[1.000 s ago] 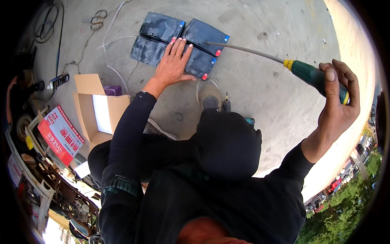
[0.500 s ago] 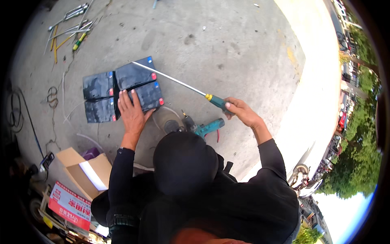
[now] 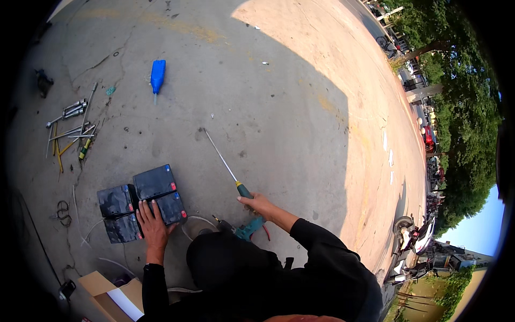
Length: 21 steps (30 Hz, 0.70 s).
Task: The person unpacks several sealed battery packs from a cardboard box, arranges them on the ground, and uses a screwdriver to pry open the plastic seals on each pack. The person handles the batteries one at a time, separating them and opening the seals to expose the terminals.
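In the head view, a cluster of four black rectangular battery blocks (image 3: 140,203) is seen lying on the grey concrete ground (image 3: 279,107), packed side by side and touching, with small red caps at some corners. The left hand (image 3: 152,228) is laid flat on the near edge of the cluster, fingers spread and open, nothing being gripped. The right hand (image 3: 262,205) is closed around the green handle of a long screwdriver with a thin steel shaft (image 3: 222,161); the shaft is pointed away from the person, its tip resting on or just above the concrete, well apart from the batteries. Just beside the right hand, a teal power tool with a red trigger (image 3: 248,231) is lying on the ground. A thin white cable (image 3: 196,220) is curled between the batteries and that tool. Farther off, a blue plastic bottle-shaped object (image 3: 157,75) and a scatter of metal hand tools (image 3: 72,129) are found at the upper left. An open cardboard box (image 3: 110,292) is placed by the person's left arm.
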Motion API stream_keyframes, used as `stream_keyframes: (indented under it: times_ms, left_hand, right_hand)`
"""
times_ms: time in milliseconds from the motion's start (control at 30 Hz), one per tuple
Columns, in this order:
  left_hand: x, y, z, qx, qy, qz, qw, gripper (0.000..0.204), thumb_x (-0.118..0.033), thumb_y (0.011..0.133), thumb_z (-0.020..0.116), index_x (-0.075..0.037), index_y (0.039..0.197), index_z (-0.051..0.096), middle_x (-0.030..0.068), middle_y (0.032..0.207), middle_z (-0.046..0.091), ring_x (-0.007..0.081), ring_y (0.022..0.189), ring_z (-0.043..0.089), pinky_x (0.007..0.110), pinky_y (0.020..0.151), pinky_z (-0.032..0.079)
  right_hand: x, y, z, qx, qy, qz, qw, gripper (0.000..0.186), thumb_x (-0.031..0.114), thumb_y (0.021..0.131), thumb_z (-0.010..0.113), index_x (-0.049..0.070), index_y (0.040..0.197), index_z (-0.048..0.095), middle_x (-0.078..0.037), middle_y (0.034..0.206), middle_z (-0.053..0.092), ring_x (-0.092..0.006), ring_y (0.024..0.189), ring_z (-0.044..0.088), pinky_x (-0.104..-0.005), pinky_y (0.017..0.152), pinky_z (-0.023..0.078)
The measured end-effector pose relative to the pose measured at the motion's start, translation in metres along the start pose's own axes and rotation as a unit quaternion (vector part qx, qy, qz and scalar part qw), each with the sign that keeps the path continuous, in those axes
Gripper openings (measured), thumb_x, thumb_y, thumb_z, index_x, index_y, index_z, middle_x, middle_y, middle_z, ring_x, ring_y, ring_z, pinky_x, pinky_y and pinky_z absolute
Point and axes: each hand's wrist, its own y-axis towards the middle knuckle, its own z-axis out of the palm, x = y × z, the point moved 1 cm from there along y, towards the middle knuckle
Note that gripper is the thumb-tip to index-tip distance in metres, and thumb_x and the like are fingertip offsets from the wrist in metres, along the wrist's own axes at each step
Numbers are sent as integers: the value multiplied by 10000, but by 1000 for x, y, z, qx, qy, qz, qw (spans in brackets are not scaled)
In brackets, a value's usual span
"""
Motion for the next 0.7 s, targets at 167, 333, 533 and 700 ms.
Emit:
stream_keyframes:
  times_ms: [167,333,533,700]
  left_hand:
    - [-21,-1,7,-19,-27,-42,999,1163,-459,650,904,40,1518,314,329,1524,319,498,1465,266,568,1199,250]
    - [-12,-19,51,-115,126,9,985,1087,-567,724,822,-28,1541,349,264,1451,428,435,1362,414,535,1147,343]
    - [-10,-8,65,-166,100,53,980,1090,-575,673,851,-25,1500,401,242,1391,454,431,1307,443,518,1121,361]
    - [-24,8,20,-70,62,-5,996,1068,-504,675,873,34,1468,402,251,1408,432,421,1333,403,551,1151,297]
  right_hand:
    - [-4,4,42,-18,90,-12,996,363,371,903,738,63,962,557,-18,751,556,-110,564,515,-282,475,403]
    - [19,-20,45,-3,-25,-32,999,362,377,896,715,41,903,579,-43,720,563,-157,541,549,-327,482,435]
    - [52,-98,-8,-295,-461,-394,738,173,182,795,704,16,814,658,-193,730,687,-340,683,705,-468,573,542]
    - [179,-162,35,-202,-647,-363,639,80,71,754,673,47,825,701,-192,791,714,-385,762,714,-471,657,577]
